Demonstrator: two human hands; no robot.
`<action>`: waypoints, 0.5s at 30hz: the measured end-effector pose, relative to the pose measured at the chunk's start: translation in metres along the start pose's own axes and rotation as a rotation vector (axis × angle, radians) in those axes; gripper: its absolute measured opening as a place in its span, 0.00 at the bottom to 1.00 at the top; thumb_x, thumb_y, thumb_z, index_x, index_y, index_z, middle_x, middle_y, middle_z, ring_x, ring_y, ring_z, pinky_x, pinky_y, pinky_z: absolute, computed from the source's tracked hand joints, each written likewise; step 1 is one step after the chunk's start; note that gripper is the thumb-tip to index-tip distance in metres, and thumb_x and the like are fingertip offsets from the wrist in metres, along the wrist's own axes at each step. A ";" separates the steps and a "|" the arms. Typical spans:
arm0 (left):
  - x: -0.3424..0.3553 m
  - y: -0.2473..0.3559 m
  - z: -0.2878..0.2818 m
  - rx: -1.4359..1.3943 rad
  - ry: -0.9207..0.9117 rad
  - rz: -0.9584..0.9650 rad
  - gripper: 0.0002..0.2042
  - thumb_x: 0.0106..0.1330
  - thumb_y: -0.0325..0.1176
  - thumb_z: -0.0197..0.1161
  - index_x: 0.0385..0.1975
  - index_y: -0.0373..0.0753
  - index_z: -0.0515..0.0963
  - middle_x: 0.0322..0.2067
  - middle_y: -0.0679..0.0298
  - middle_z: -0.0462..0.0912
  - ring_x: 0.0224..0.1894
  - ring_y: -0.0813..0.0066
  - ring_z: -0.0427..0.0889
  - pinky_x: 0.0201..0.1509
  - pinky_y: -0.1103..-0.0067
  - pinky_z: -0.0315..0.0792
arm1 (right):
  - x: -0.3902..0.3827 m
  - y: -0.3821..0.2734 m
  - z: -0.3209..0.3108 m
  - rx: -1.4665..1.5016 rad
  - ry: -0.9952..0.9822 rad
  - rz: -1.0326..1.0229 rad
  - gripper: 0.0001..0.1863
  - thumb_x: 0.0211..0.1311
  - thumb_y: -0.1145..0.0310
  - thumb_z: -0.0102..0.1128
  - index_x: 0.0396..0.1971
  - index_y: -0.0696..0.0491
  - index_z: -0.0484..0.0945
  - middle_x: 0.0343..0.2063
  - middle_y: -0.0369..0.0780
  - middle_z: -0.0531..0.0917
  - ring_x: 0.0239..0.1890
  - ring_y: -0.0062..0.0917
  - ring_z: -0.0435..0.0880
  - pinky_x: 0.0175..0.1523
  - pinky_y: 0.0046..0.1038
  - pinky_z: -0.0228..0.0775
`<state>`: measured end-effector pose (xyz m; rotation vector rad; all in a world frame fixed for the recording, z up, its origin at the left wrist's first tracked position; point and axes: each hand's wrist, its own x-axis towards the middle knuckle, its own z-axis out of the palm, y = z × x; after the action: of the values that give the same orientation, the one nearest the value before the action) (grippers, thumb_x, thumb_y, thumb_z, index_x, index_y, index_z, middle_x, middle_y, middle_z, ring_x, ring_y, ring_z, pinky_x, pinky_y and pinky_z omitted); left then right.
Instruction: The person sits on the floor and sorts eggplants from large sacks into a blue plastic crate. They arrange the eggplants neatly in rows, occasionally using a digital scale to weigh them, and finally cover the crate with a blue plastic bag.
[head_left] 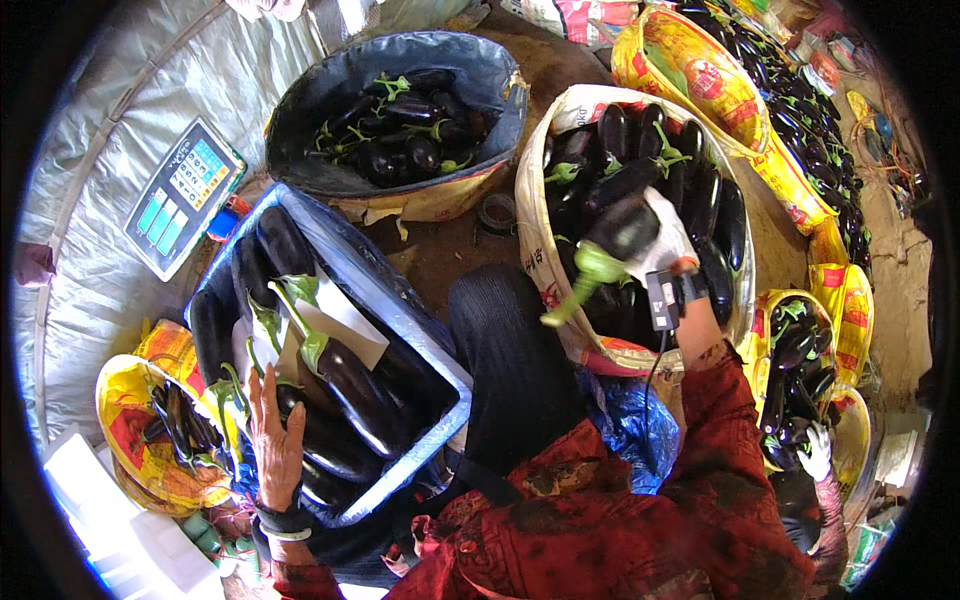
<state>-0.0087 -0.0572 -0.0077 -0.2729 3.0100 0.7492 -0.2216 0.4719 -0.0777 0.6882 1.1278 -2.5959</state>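
Note:
My right hand (664, 238), in a white glove, is closed around a dark eggplant (625, 228) with a green cap and stem. It holds this eggplant over a white-rimmed basket (533, 190) full of eggplants. The held one is slightly blurred, its stem pointing down and left. Bare, with fingers stretched out, my left hand (275, 435) lies at the left side of a blue-lined box (432, 408). Long eggplants (357, 390) fill that box, with pale paper (352, 325) between them. Whether my left fingertips touch an eggplant cannot be made out.
A digital scale panel (182, 200) stands at the left. Beyond the box is a dark-lined tub (300, 110) of eggplants. Yellow bags (690, 65) and an eggplant pile (800, 130) line the right. Another person's gloved hand (817, 452) reaches into a yellow bag. A tape roll (497, 213) lies between containers.

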 end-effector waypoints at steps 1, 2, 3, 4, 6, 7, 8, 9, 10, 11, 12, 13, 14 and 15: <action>0.001 0.001 -0.001 0.000 -0.015 -0.020 0.31 0.68 0.33 0.57 0.72 0.41 0.57 0.72 0.46 0.50 0.74 0.47 0.49 0.75 0.61 0.47 | 0.008 -0.010 -0.024 -0.317 0.011 -0.150 0.21 0.57 0.47 0.64 0.39 0.50 0.79 0.32 0.42 0.83 0.40 0.32 0.82 0.49 0.40 0.77; 0.002 0.002 -0.003 0.026 -0.029 -0.028 0.32 0.67 0.31 0.57 0.72 0.41 0.57 0.72 0.47 0.50 0.74 0.47 0.49 0.75 0.61 0.47 | 0.019 -0.017 -0.041 -0.357 0.182 -0.111 0.21 0.61 0.47 0.61 0.40 0.51 0.80 0.34 0.42 0.84 0.41 0.32 0.82 0.50 0.38 0.76; 0.003 0.003 -0.005 0.024 -0.063 -0.056 0.32 0.66 0.31 0.57 0.71 0.41 0.57 0.72 0.47 0.50 0.74 0.48 0.49 0.75 0.62 0.48 | 0.026 -0.021 -0.053 -0.254 0.364 -0.033 0.22 0.64 0.47 0.57 0.41 0.52 0.81 0.37 0.43 0.85 0.42 0.31 0.82 0.50 0.36 0.75; 0.004 0.005 -0.007 0.026 -0.076 -0.061 0.32 0.66 0.30 0.57 0.71 0.40 0.57 0.72 0.47 0.50 0.74 0.48 0.49 0.74 0.62 0.48 | 0.033 -0.023 -0.061 -0.687 0.655 -0.142 0.33 0.48 0.53 0.73 0.46 0.65 0.77 0.41 0.47 0.84 0.44 0.34 0.83 0.53 0.33 0.73; 0.006 0.006 -0.012 0.052 -0.110 -0.086 0.31 0.66 0.29 0.57 0.70 0.39 0.59 0.72 0.46 0.50 0.74 0.48 0.50 0.75 0.62 0.47 | 0.048 -0.016 -0.063 -1.157 0.949 -0.406 0.41 0.52 0.50 0.71 0.60 0.60 0.68 0.50 0.51 0.81 0.54 0.40 0.80 0.59 0.34 0.71; 0.007 0.007 -0.014 0.017 -0.117 -0.068 0.30 0.66 0.30 0.57 0.70 0.39 0.60 0.72 0.46 0.50 0.74 0.47 0.49 0.74 0.61 0.47 | 0.063 -0.019 -0.057 -1.393 1.111 -0.599 0.52 0.45 0.51 0.76 0.66 0.61 0.59 0.53 0.55 0.79 0.56 0.45 0.78 0.59 0.36 0.70; 0.007 0.007 -0.016 0.012 -0.131 -0.062 0.30 0.66 0.31 0.57 0.70 0.39 0.61 0.72 0.46 0.50 0.74 0.47 0.49 0.74 0.60 0.47 | 0.077 -0.018 -0.051 -1.429 1.139 -0.683 0.51 0.47 0.50 0.75 0.65 0.62 0.60 0.53 0.57 0.78 0.57 0.46 0.78 0.60 0.36 0.70; 0.008 0.007 -0.018 0.019 -0.145 -0.075 0.29 0.67 0.33 0.57 0.69 0.39 0.62 0.72 0.47 0.50 0.74 0.47 0.49 0.74 0.59 0.46 | 0.095 -0.025 -0.044 -1.318 1.138 -0.516 0.52 0.46 0.48 0.75 0.64 0.65 0.60 0.53 0.57 0.78 0.56 0.45 0.79 0.59 0.36 0.70; 0.009 0.007 -0.020 0.031 -0.158 -0.085 0.29 0.68 0.34 0.57 0.69 0.39 0.62 0.72 0.46 0.50 0.74 0.47 0.49 0.74 0.59 0.47 | 0.116 -0.031 -0.037 -1.249 1.098 -0.479 0.54 0.44 0.46 0.76 0.63 0.67 0.60 0.53 0.56 0.79 0.55 0.45 0.80 0.59 0.36 0.71; 0.010 0.007 -0.021 0.003 -0.173 -0.083 0.28 0.68 0.34 0.57 0.69 0.39 0.62 0.72 0.45 0.50 0.74 0.47 0.50 0.74 0.59 0.47 | 0.135 -0.033 -0.033 -1.119 1.028 -0.338 0.56 0.41 0.43 0.77 0.61 0.68 0.62 0.52 0.56 0.79 0.53 0.43 0.81 0.58 0.36 0.72; 0.010 0.007 -0.023 -0.003 -0.167 -0.063 0.28 0.68 0.34 0.56 0.68 0.39 0.63 0.72 0.45 0.51 0.74 0.47 0.50 0.74 0.59 0.47 | 0.151 -0.035 -0.032 -1.005 0.942 -0.248 0.58 0.38 0.40 0.78 0.59 0.70 0.63 0.52 0.56 0.79 0.52 0.41 0.82 0.57 0.35 0.73; 0.011 0.007 -0.023 -0.007 -0.178 -0.083 0.28 0.68 0.34 0.57 0.68 0.39 0.63 0.72 0.45 0.51 0.74 0.47 0.50 0.74 0.59 0.47 | 0.166 -0.036 -0.032 -1.092 1.022 -0.161 0.57 0.32 0.38 0.80 0.54 0.69 0.66 0.50 0.55 0.81 0.50 0.40 0.83 0.54 0.35 0.75; 0.011 0.007 -0.024 0.001 -0.182 -0.091 0.28 0.68 0.34 0.57 0.68 0.39 0.63 0.72 0.44 0.51 0.74 0.47 0.50 0.74 0.59 0.47 | 0.179 -0.037 -0.033 -1.147 1.064 -0.167 0.55 0.32 0.40 0.81 0.53 0.65 0.66 0.48 0.54 0.81 0.49 0.40 0.83 0.54 0.35 0.75; 0.012 0.007 -0.023 0.019 -0.175 -0.100 0.28 0.67 0.34 0.57 0.68 0.38 0.63 0.72 0.44 0.51 0.74 0.47 0.50 0.74 0.60 0.48 | 0.190 -0.039 -0.034 -1.121 1.057 -0.115 0.55 0.32 0.42 0.82 0.53 0.65 0.64 0.48 0.53 0.81 0.49 0.40 0.83 0.54 0.35 0.75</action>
<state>-0.0214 -0.0638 0.0155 -0.3361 2.8145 0.6965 -0.3896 0.5189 -0.1688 1.6429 2.5307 -1.0662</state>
